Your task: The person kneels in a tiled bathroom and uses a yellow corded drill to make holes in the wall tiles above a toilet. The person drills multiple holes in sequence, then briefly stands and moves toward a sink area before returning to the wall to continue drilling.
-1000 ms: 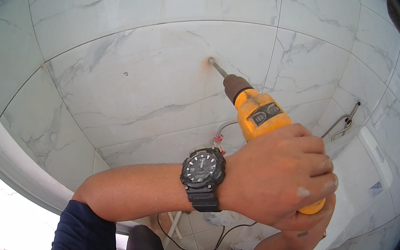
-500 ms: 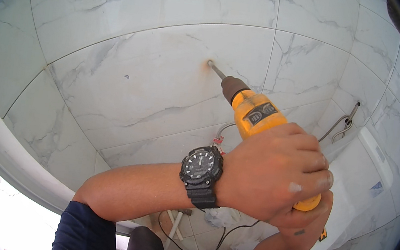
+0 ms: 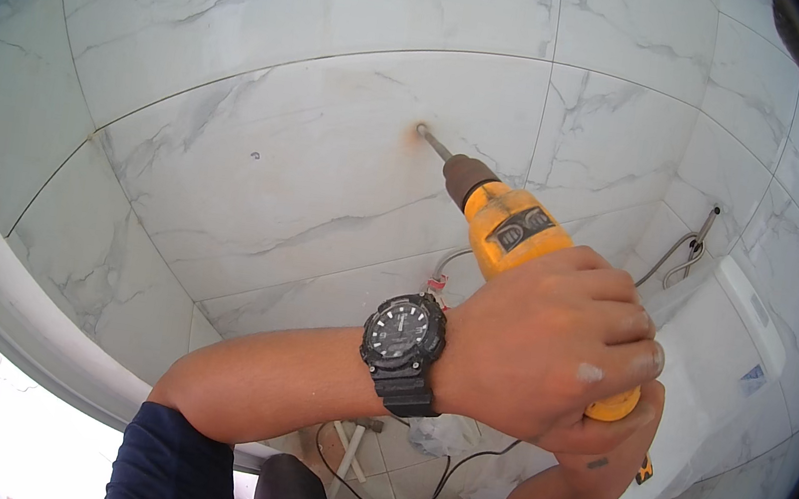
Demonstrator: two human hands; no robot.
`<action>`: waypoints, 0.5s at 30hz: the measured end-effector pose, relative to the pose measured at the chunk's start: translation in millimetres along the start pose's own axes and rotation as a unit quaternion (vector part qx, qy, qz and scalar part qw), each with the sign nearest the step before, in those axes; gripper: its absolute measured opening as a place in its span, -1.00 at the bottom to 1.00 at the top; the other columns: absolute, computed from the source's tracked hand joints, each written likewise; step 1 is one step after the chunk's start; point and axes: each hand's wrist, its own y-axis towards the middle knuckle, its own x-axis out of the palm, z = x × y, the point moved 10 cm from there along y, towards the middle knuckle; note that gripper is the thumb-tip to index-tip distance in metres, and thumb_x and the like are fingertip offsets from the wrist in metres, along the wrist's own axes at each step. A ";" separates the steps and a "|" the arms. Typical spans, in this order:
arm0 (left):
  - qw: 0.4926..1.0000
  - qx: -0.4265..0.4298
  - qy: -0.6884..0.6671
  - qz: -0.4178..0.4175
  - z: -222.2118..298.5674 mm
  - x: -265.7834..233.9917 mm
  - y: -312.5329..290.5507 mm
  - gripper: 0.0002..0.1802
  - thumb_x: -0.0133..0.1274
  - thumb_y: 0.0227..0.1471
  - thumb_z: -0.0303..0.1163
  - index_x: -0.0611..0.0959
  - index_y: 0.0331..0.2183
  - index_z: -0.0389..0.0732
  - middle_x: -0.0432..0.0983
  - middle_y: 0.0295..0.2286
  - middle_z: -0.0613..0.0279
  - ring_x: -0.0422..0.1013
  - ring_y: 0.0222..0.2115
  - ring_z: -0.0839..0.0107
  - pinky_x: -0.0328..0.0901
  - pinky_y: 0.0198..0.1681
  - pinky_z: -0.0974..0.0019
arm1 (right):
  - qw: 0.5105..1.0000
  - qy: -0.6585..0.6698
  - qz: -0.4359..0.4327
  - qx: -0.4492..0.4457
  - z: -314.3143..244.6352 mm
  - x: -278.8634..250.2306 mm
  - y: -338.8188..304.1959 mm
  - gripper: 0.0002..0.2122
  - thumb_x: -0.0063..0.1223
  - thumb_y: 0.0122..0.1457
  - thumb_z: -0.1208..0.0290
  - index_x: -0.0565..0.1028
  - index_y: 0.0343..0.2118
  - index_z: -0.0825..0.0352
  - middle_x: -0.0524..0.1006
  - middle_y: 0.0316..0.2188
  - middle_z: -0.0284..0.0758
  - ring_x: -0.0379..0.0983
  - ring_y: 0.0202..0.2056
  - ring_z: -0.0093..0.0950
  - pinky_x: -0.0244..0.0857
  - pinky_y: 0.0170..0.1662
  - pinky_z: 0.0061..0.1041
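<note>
A yellow power drill (image 3: 517, 235) with a brown chuck slants up and left toward the marbled wall tile (image 3: 331, 155). Its bit (image 3: 435, 141) meets the tile at a small hole ringed by a rusty-brown stain. My left hand (image 3: 548, 345), with a black watch (image 3: 404, 331) on its wrist, is closed over the rear of the drill body. Beneath and behind it, my right hand (image 3: 636, 427) grips the drill's back end; most of its fingers are hidden by the left hand.
A white toilet (image 3: 704, 391) stands at right, partly under clear plastic. Flexible hoses (image 3: 690, 249) hang by the right corner, and another hose (image 3: 440, 265) rises behind my left wrist. A black cable (image 3: 437, 487), white pipes (image 3: 350, 455) and a plastic bag (image 3: 441, 435) lie on the floor.
</note>
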 end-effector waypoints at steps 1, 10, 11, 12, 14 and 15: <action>1.000 -0.002 -0.004 0.000 -0.4 0.0 0.1 -0.70 0.30 -0.16 -0.19 0.71 -0.38 -0.18 0.61 -0.43 0.26 0.54 -0.33 0.24 0.42 -0.15 0.14 | 1.000 -0.001 0.004 -0.001 0.3 -0.1 -0.9 -0.44 0.35 0.14 0.16 0.38 0.07 0.38 0.52 -0.14 -0.20 0.51 -0.14 -0.30 0.37 -0.10 -0.29; 1.000 -0.001 0.004 -0.013 -2.2 0.7 -0.4 -0.68 0.30 -0.17 -0.16 0.73 -0.38 -0.17 0.63 -0.42 0.26 0.54 -0.31 0.24 0.41 -0.13 0.15 | 1.000 0.004 0.013 0.006 5.0 0.1 -1.9 -0.39 0.34 0.15 0.14 0.36 0.15 0.39 0.52 -0.07 -0.20 0.51 -0.07 -0.30 0.38 -0.02 -0.30; 1.000 -0.002 0.002 -0.011 -2.4 0.6 -0.4 -0.68 0.30 -0.17 -0.15 0.73 -0.38 -0.17 0.62 -0.42 0.27 0.54 -0.31 0.24 0.40 -0.13 0.15 | 1.000 0.006 0.011 0.007 5.3 0.6 -1.5 -0.39 0.34 0.15 0.14 0.36 0.15 0.39 0.52 -0.07 -0.20 0.51 -0.07 -0.31 0.38 -0.02 -0.30; 1.000 -0.003 0.000 -0.009 -2.6 0.3 -0.4 -0.68 0.30 -0.17 -0.15 0.73 -0.38 -0.17 0.62 -0.42 0.27 0.54 -0.31 0.25 0.40 -0.13 0.15 | 1.000 0.007 0.010 0.009 5.6 0.4 -1.0 -0.39 0.34 0.15 0.14 0.36 0.15 0.39 0.53 -0.06 -0.20 0.51 -0.06 -0.31 0.38 -0.02 -0.30; 1.000 -0.006 -0.006 -0.004 -3.2 -0.4 -0.8 -0.68 0.30 -0.16 -0.14 0.73 -0.39 -0.17 0.62 -0.42 0.27 0.53 -0.32 0.25 0.40 -0.14 0.14 | 1.000 0.008 0.007 0.013 5.9 0.9 -0.3 -0.39 0.34 0.15 0.14 0.37 0.15 0.38 0.53 -0.06 -0.19 0.51 -0.06 -0.31 0.38 -0.02 -0.30; 1.000 -0.007 -0.008 -0.003 -3.5 -0.6 -1.1 -0.68 0.30 -0.16 -0.14 0.73 -0.39 -0.17 0.62 -0.42 0.27 0.53 -0.32 0.25 0.40 -0.14 0.15 | 1.000 0.009 0.006 0.014 5.4 1.3 -0.5 -0.39 0.34 0.15 0.14 0.37 0.15 0.38 0.53 -0.06 -0.19 0.51 -0.06 -0.31 0.38 -0.01 -0.30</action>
